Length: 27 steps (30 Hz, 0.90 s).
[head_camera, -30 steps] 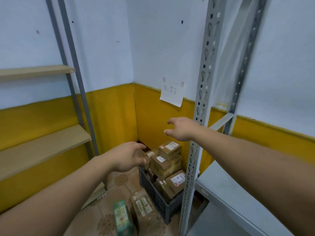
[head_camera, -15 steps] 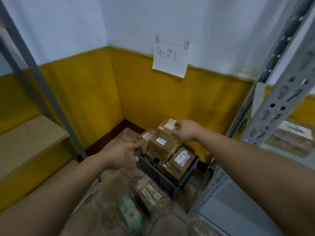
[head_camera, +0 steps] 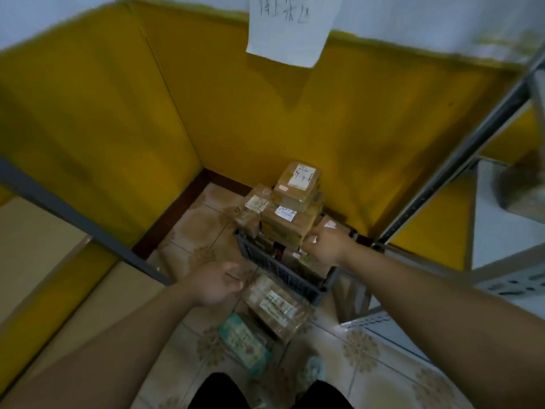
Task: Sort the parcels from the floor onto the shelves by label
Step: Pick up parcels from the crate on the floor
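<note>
Taped cardboard parcels (head_camera: 298, 184) stacked in black crate (head_camera: 277, 273), floor corner. Probably light, stiff; best held by opposite sides. Person's right hand (head_camera: 324, 246) on a lower box, grip unclear in blur; left hand (head_camera: 215, 284) loosely curled, empty.

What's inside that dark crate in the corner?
Brown cardboard parcels with white labels, piled above the crate rim. The right hand covers some; the lower parcels and the crate's bottom are hidden.

Two hands, left hand (head_camera: 215, 283) and right hand (head_camera: 324, 246); one crate (head_camera: 280, 271); two floor parcels, brown parcel (head_camera: 277, 305) and green parcel (head_camera: 244, 340); crate pile (head_camera: 298, 185) uncountable; one note (head_camera: 289, 33).
</note>
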### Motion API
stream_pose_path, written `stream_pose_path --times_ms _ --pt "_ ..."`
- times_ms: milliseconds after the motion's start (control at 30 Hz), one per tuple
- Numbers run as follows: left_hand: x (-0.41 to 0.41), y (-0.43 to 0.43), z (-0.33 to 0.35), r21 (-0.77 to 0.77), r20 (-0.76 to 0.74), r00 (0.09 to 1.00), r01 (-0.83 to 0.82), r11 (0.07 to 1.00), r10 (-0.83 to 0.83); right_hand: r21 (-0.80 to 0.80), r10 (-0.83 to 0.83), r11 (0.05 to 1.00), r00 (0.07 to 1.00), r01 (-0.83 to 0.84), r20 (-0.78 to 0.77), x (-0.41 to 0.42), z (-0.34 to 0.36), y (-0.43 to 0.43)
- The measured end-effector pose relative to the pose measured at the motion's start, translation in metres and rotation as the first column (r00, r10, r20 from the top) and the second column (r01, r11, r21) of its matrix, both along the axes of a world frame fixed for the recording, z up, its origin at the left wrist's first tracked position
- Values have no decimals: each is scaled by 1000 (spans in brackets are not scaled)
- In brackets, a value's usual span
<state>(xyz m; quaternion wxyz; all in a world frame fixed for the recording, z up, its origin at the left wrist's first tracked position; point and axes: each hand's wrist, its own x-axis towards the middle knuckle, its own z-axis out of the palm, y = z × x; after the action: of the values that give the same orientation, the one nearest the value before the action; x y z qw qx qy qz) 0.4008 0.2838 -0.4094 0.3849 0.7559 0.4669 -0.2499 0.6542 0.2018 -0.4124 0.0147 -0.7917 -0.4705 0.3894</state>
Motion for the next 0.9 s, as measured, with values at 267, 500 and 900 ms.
stream_pose_path --times_ms 267,500,900 --pt "7 41 -107 -140 -77 987 128 982 -140 -172 -234 962 966 214 -110 -14 -99 -10" --pt "7 98 -235 -218 -163 911 340 915 -378 -243 -510 842 858 482 -67 -60 -220 -11" --pt "25 108 -468 -194 -78 996 22 981 -38 -310 -726 659 687 685 -27 -67 -462 -17"
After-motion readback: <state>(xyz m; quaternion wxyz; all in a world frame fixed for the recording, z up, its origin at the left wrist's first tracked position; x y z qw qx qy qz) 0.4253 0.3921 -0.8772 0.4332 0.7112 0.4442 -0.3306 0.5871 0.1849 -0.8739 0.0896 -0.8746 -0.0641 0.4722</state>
